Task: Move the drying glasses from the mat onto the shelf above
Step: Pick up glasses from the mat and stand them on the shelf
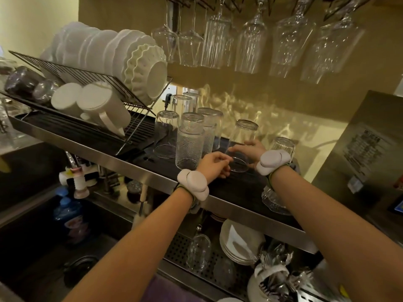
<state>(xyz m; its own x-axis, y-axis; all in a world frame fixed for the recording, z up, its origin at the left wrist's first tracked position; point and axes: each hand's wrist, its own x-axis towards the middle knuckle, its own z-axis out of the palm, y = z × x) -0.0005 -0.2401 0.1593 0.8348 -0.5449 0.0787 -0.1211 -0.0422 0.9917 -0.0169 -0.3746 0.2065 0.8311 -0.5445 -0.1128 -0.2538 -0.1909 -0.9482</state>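
Up on the shelf (pixel 139 171), both hands are meeting around one upturned clear glass (pixel 241 147) that is standing near the shelf's front edge, toward its right end. The right hand (pixel 248 149) is wrapping the glass from its far side with the grip closed on it; the left hand (pixel 214 163) is curling at the rim on the near side, fingers narrow, and whether it is actually gripping is hard to tell. To my eye the glass is being set down. Doing it well probably means lowering the rim flat, keeping it clear of the embossed glass (pixel 189 141) just beside it on the left, and easing off only once it is sitting steady.

Other upturned glasses are crowding the shelf behind, and one more is standing at the right end. A wire rack (pixel 91 77) of white plates and mugs is filling the left end. Stemmed glasses (pixel 250 40) are hanging overhead. Below, one glass (pixel 198 251) is lying on a perforated mat beside stacked plates, by a dark sink.
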